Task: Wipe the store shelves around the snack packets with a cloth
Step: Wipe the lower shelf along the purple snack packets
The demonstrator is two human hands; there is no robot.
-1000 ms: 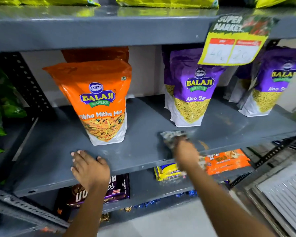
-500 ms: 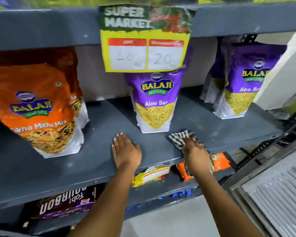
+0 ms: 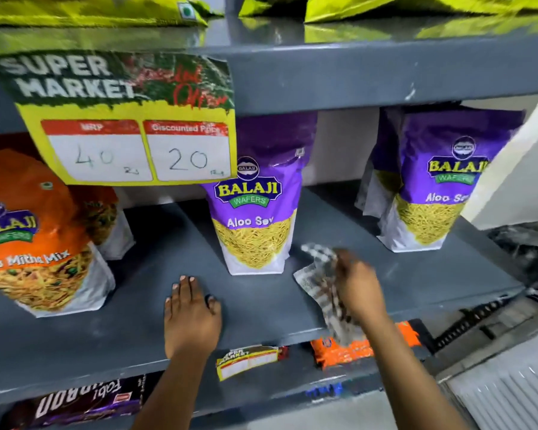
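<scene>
1. Head view: our right hand [image 3: 356, 287] bunches the checked cloth [image 3: 319, 274] on the grey shelf [image 3: 416, 274], at 3 o'clock of the middle Aloo Sev packet [image 3: 255, 212]. Our left hand [image 3: 190, 318] lies flat and open, holding nothing, at 7 o'clock of that packet.
2. The cloth looks soft and limp, so we judge a bunched grip suits it. The packets likely tip easily.
3. Readable: "Balaji Wafers", "Super Market" tag [image 3: 131, 119], "40", "20".

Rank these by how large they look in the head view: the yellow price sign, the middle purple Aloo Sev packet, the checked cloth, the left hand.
1. Yellow price sign
2. Middle Aloo Sev packet
3. Checked cloth and left hand: look alike, and the cloth is blurred and partly hidden, so unranked.
</scene>
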